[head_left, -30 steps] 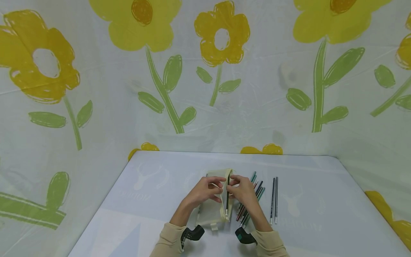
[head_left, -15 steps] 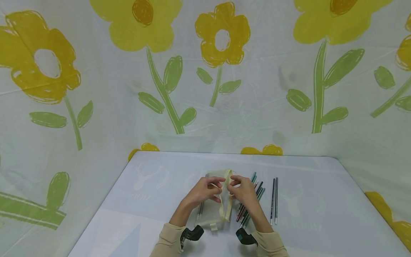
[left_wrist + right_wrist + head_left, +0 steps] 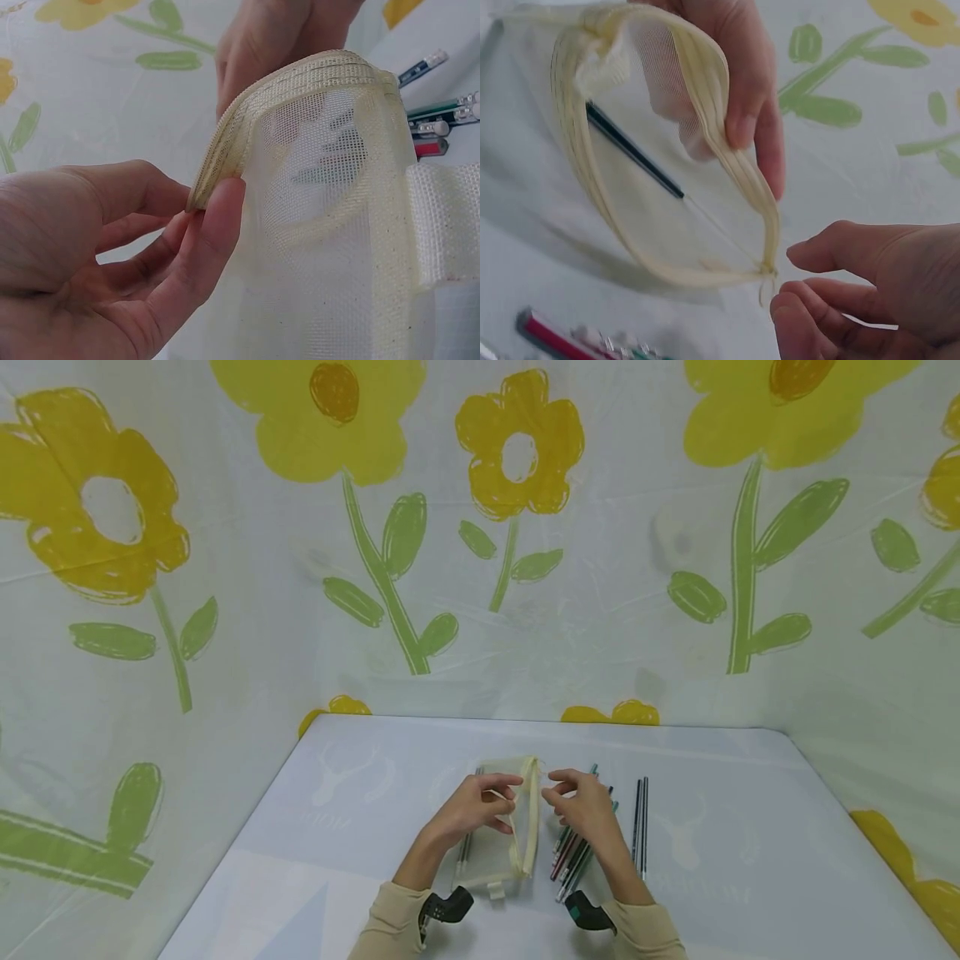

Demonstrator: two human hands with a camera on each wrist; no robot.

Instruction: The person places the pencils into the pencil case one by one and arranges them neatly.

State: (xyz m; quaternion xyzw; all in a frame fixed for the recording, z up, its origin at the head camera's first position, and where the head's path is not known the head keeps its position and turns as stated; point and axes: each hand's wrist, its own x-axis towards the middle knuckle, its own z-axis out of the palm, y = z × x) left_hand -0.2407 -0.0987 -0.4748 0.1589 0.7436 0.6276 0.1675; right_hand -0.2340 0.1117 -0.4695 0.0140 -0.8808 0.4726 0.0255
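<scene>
My left hand [image 3: 471,806] pinches one zippered edge of a cream mesh pencil case [image 3: 322,247], holding its mouth apart. Through that opening, the right wrist view shows a dark pencil [image 3: 634,150] lying inside. Near the pouch's left side, slim pencils [image 3: 465,847] show through the mesh in the head view. My right hand [image 3: 583,802] hovers just right of the mouth, thumb and fingers apart and loosely bent, with nothing between them. In the right wrist view its fingertips [image 3: 799,255] are close to the zipper's end, where a small thread loop hangs.
A loose pile of several pencils [image 3: 573,864], dark, green and red, lies right of the pouch, partly under my right forearm. Farther right, two dark pencils [image 3: 640,818] lie side by side. The white table [image 3: 750,877] meets a flower-printed cloth [image 3: 600,643] behind.
One second ago my right hand held a dark pencil at the pouch's mouth; it went inside and was let go. That hand has since moved right, while the left keeps its pinch.
</scene>
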